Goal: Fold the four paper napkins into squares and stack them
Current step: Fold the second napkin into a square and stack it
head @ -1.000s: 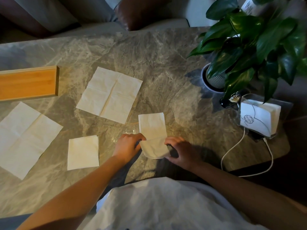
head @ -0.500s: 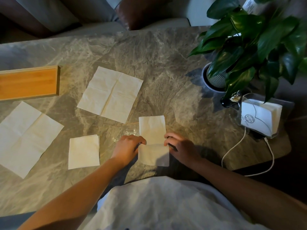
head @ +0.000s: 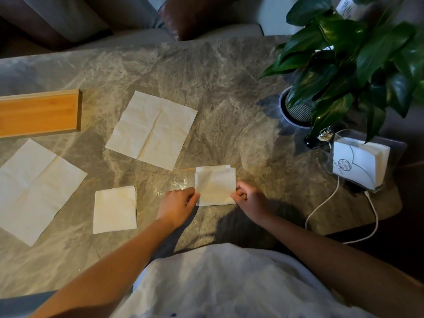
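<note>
My left hand (head: 177, 206) and my right hand (head: 249, 198) sit on either side of one small cream paper napkin (head: 215, 185), which lies flat on the grey marbled stone desk (head: 218, 88) between them. The fingers (head: 191, 197) of my left hand are closed together on the napkin's left edge near its lower corner, pinching it. The fingers (head: 239, 192) of my right hand are curled and clamped on its right edge. The napkin is doubled into a rough square. Its layers do not quite line up at the far edge, beyond my fingers, where a thin strip of a lower layer shows.

To the left of my left fingers, apart from them, lies a neatly folded square cream napkin (head: 115, 210), flat and on its own. Farther from me than my fingers, and a little left, is an unfolded cream napkin with cross creases (head: 151, 129). Its near corner comes close to the napkin I hold, but I cannot tell whether they touch. Far to the left of my fingers lies a second unfolded creased napkin (head: 34, 189), and beyond that a light wooden tray (head: 39, 112), cut off by the frame's edge.

To the right of my right fingers a white cable (head: 321, 207) curls across the desk towards a clear holder packed with white napkins (head: 358, 164). Beyond the holder stands a leafy green plant (head: 355, 53) in a round grey ribbed pot (head: 296, 113).
</note>
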Demonstrator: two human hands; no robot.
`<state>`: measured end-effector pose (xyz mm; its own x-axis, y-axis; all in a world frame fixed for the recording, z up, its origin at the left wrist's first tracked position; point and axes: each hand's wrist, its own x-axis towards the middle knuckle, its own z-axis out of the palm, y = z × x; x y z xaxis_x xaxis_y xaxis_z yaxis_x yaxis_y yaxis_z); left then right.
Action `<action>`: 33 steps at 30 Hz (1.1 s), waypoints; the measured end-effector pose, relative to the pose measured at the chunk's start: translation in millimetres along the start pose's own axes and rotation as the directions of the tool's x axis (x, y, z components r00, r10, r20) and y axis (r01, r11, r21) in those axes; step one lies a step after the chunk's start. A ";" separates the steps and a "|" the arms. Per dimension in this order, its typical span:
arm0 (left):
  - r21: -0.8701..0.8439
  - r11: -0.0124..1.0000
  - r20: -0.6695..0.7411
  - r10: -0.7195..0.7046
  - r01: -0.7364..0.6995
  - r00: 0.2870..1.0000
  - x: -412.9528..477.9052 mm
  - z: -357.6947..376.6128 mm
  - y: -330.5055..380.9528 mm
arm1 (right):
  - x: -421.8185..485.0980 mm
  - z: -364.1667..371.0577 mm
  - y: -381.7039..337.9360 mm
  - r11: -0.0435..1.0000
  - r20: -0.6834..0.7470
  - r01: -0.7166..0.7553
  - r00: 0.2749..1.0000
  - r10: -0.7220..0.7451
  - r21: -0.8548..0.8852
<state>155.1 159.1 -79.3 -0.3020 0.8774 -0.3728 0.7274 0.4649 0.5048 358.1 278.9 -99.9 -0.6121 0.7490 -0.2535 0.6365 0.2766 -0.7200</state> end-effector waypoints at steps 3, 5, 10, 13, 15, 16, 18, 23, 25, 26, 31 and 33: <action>-0.014 0.999 0.018 -0.029 0.030 0.999 1.1 0.4 2.1 | 3.0 1.3 3.4 1.000 0.000 -0.022 1.000 0.022 0.002; -0.019 0.999 0.024 -0.048 0.049 0.999 2.3 1.7 1.5 | 4.1 3.2 5.9 0.999 -0.005 -0.045 0.999 0.045 0.011; 0.010 0.996 0.043 -0.094 0.093 0.995 3.3 6.2 -3.2 | 4.2 6.4 7.8 0.995 0.005 -0.084 0.996 0.084 0.048; 0.033 0.995 0.029 -0.092 0.092 0.995 4.7 8.8 -4.2 | 4.6 7.6 6.3 0.994 -0.012 -0.093 0.996 0.093 0.064; 0.051 0.996 0.014 -0.080 0.079 0.997 6.4 9.9 -3.7 | 4.5 7.8 5.7 0.994 -0.014 -0.095 0.995 0.096 0.060; 0.065 0.995 0.009 -0.072 0.072 0.997 7.0 10.1 -3.6 | 4.7 7.4 5.5 0.993 -0.009 -0.099 0.995 0.099 0.058; 0.090 0.994 -0.011 -0.054 0.054 0.999 7.3 9.1 -4.5 | 5.5 6.3 4.8 0.993 -0.001 -0.103 0.995 0.103 0.056; 0.107 0.993 -0.168 0.075 -0.057 0.983 2.3 6.5 -11.5 | 2.6 2.8 2.4 0.998 -0.081 -0.068 0.994 0.068 0.002; 0.171 0.976 -0.202 0.170 -0.136 0.965 0.5 8.0 -13.0 | 1.2 1.8 -2.0 0.994 -0.094 0.050 0.994 -0.059 -0.099; 0.209 0.963 -0.192 0.213 -0.172 0.958 0.0 9.3 -13.0 | 1.6 3.0 -6.3 0.975 -0.076 0.136 0.986 -0.151 -0.173; 0.419 0.878 -0.026 0.268 -0.232 0.963 3.3 21.6 -0.5 | 10.5 22.1 -26.1 0.738 0.018 0.384 0.892 -0.451 -0.555; 0.465 0.857 0.015 0.244 -0.223 0.970 5.8 25.8 4.4 | 12.7 28.3 -25.6 0.698 0.057 0.386 0.893 -0.446 -0.604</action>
<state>172.5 163.2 -99.3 -0.1062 0.9624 -0.2502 0.9770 0.1478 0.1540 320.7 264.3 -103.0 -0.8571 0.5120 0.0578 0.4909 0.8455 -0.2100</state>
